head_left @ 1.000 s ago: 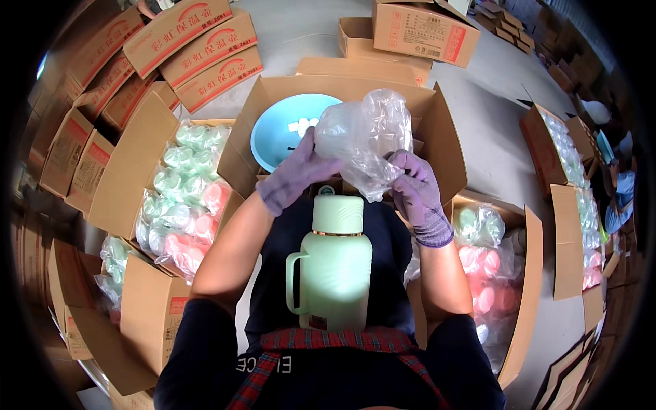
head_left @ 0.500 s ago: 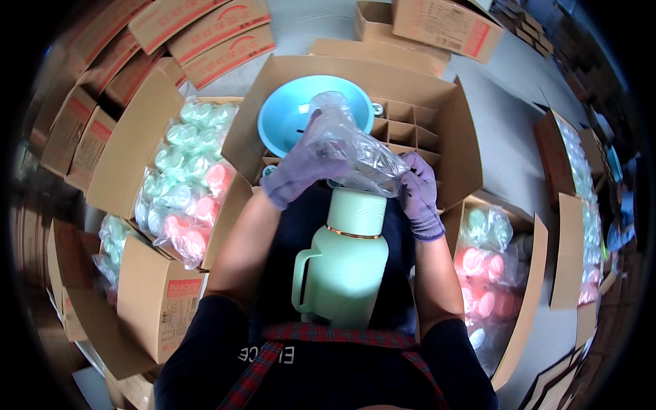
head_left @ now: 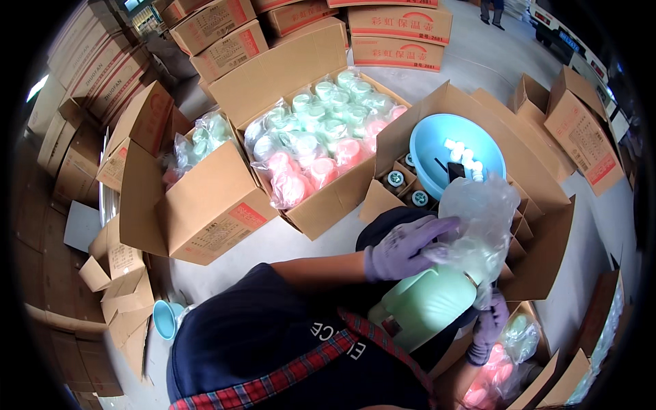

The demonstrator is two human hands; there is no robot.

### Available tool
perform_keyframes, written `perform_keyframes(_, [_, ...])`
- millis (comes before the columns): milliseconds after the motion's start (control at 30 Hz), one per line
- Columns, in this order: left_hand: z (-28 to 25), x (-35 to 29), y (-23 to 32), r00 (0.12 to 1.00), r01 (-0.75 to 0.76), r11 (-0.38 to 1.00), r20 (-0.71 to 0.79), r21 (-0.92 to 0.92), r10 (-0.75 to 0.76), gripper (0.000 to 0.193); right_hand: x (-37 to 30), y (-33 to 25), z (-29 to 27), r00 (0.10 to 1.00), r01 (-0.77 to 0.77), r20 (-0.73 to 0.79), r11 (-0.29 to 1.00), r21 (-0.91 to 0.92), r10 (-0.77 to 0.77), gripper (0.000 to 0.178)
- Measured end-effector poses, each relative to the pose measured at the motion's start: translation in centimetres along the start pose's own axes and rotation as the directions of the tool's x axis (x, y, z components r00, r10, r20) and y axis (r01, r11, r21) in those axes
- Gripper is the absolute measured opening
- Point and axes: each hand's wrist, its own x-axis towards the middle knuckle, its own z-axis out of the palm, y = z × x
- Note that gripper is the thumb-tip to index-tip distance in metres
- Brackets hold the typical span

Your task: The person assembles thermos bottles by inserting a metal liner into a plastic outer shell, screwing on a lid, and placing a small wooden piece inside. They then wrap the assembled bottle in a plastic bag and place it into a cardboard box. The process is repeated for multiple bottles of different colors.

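A mint-green thermos jug [head_left: 430, 304] lies tilted across my lap, its lid end pointing up and right. A clear plastic bag [head_left: 482, 212] covers the lid end and reaches down to about the copper-coloured ring. My left hand [head_left: 406, 249], in a purple glove, grips the bag's near edge on the left side of the jug. On the right side, my gloved right hand [head_left: 489, 324] pinches the bag's lower edge beside the jug's shoulder. The jug's handle is hidden.
A blue basin [head_left: 427, 160] with small white pieces and a dark object rests on a divided carton [head_left: 547, 253] holding several bottles. At the left, an open carton [head_left: 318, 219] holds bagged green and pink jugs. Stacked cartons [head_left: 400, 55] stand behind; a small blue tub [head_left: 165, 320] sits lower left.
The bag has come down from above the lid over the jug's top. Both hands have moved down along the jug's sides. The view has turned left, and the jug now leans right.
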Motion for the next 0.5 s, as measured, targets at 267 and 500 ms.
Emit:
perform_keyframes(267, [-5.7, -18.5, -1.0, 0.829, -0.208, 0.953, 0.557, 0.222, 0.051, 0.030, -6.7, -5.0, 8.2, 0.802, 0.441, 0.567, 0.826, -0.352, -0.186, 0.019])
perform_keyframes(500, [-8.2, -4.0, -1.9, 0.810, 0.481, 0.869, 0.322, 0.113, -0.490, 0.039, -8.8, -4.6, 8.9, 0.852, 0.308, 0.519, 0.873, -0.378, -0.075, 0.023])
